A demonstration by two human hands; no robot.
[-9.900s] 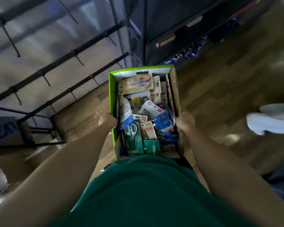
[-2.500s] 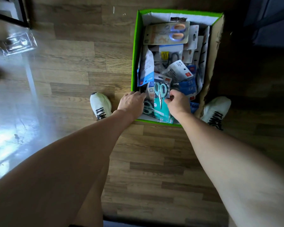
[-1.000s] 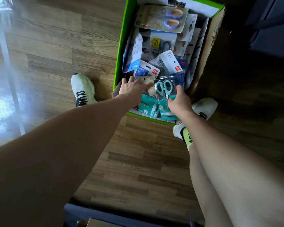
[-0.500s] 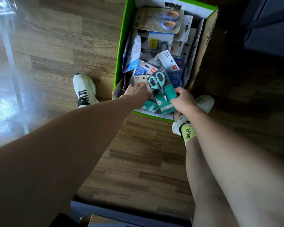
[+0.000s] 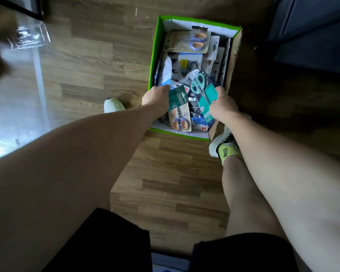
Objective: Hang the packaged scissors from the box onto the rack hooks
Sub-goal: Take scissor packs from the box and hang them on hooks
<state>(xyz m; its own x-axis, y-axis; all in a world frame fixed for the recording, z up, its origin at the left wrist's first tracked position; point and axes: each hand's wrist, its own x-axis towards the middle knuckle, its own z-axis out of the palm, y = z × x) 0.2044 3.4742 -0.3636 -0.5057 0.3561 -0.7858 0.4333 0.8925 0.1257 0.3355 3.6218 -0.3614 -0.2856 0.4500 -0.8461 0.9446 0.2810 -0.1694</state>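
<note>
— Both hands have a grip on a pack. What does the right hand hold?
— It holds a pack of teal scissors. Fingers curl round the low edge of the card, and the pack is lifted up over the box, tilted.
— And the left hand?
— It pinches a small dark green pack by its left side. That pack is up over the box too, just beside the teal one.
— Where is the box?
— On the wood floor, between two pale shoes. It has green sides and it is full of more packs.
— What packs can you see?
— One pack with orange and blue handles lies at the far end. One more like it lies at the near end, under the left hand. Blue and white packs are piled in the middle.
— Anything else?
— A right foot with a yellow sock sits at the box's near corner. Black shorts show at the bottom.
</note>
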